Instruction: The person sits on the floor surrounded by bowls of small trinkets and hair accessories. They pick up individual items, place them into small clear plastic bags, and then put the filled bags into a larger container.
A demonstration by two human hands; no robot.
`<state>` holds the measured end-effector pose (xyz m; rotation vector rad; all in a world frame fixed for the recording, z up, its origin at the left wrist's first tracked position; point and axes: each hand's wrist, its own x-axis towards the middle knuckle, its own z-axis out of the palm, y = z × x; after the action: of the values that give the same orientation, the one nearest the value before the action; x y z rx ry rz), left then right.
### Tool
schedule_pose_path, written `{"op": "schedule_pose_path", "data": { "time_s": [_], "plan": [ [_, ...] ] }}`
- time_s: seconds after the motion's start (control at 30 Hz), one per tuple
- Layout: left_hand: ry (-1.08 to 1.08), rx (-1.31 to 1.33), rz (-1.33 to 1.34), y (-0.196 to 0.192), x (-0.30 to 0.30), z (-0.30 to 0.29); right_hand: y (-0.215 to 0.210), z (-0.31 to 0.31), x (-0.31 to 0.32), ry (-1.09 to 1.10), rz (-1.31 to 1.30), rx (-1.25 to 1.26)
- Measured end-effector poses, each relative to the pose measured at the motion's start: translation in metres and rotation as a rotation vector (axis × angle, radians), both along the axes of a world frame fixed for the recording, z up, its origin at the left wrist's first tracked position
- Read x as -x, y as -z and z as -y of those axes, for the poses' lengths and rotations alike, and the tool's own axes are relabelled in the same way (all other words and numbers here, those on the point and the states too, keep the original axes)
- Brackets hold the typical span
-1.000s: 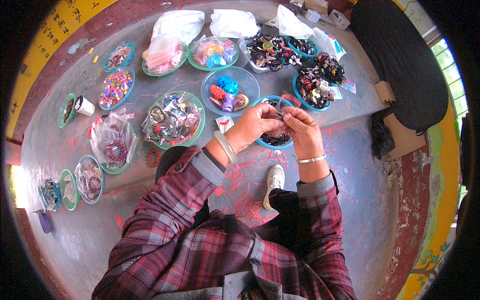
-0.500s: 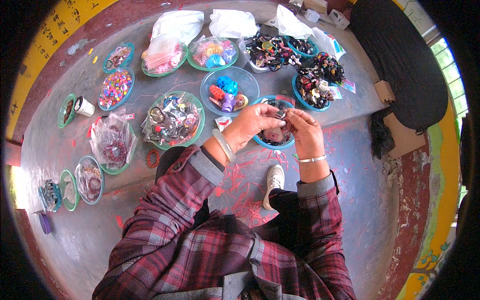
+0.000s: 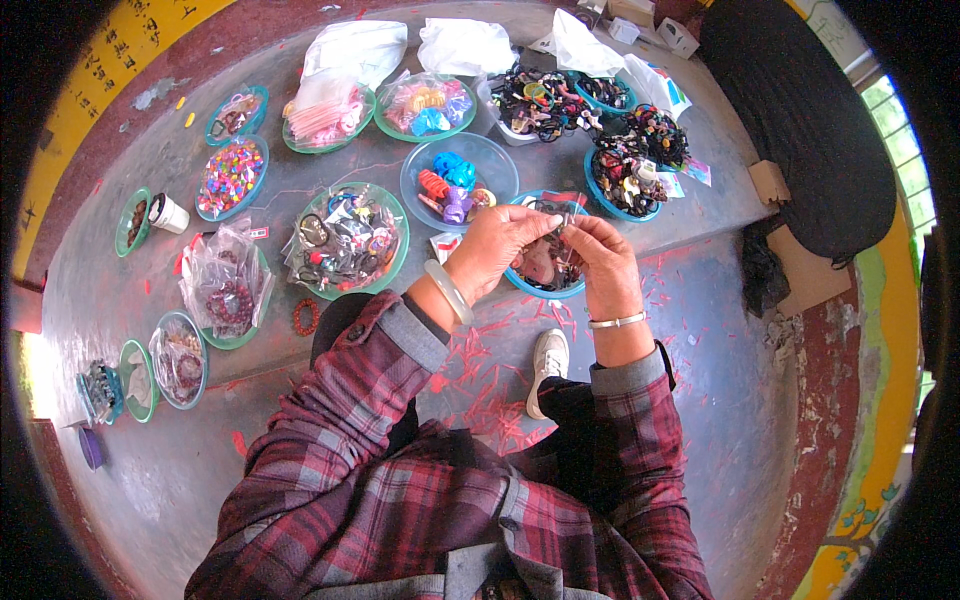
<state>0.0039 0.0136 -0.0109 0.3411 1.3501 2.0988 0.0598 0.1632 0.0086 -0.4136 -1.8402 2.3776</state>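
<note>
My left hand [image 3: 493, 246] is closed in a pinch, thumb and forefinger together, a pale bangle [image 3: 449, 291] round its wrist. My right hand [image 3: 606, 262] pinches close beside it, fingertips nearly meeting the left ones. Something small and dark sits between them, too small to name. Below both hands is a blue basin [image 3: 548, 291] holding dark items and clear plastic packets, partly hidden by my fingers. Just beyond stands a translucent blue basin [image 3: 410, 180] with blue, red and purple coiled pieces [image 3: 455, 170].
A green basin [image 3: 404, 240] of bagged hair ties and a basin of colourful beads [image 3: 234, 177] stand left. Piles of dark hair ties [image 3: 545, 103] lie at the far right. Red scraps [image 3: 480, 390] litter the floor around my shoe [image 3: 549, 358]. A black covered shape [image 3: 800, 120] lies right.
Both hands have shifted slightly left, and the right fingers have turned inward. The small dark thing stays between the fingertips.
</note>
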Motion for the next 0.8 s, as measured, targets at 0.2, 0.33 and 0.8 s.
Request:
{"op": "schedule_pose_path", "data": {
  "time_s": [0.2, 0.33, 0.8],
  "plan": [
    [-0.115, 0.053, -0.101, 0.003, -0.002, -0.005, 0.002, 0.003, -0.001, 0.028, 0.030, -0.035],
    [-0.108, 0.060, -0.093, 0.002, -0.001, -0.006, -0.001, 0.005, -0.002, 0.089, 0.014, -0.089],
    [-0.004, -0.181, 0.213, 0.005, 0.003, -0.002, 0.005, -0.003, -0.001, 0.081, 0.002, 0.042]
  ]
}}
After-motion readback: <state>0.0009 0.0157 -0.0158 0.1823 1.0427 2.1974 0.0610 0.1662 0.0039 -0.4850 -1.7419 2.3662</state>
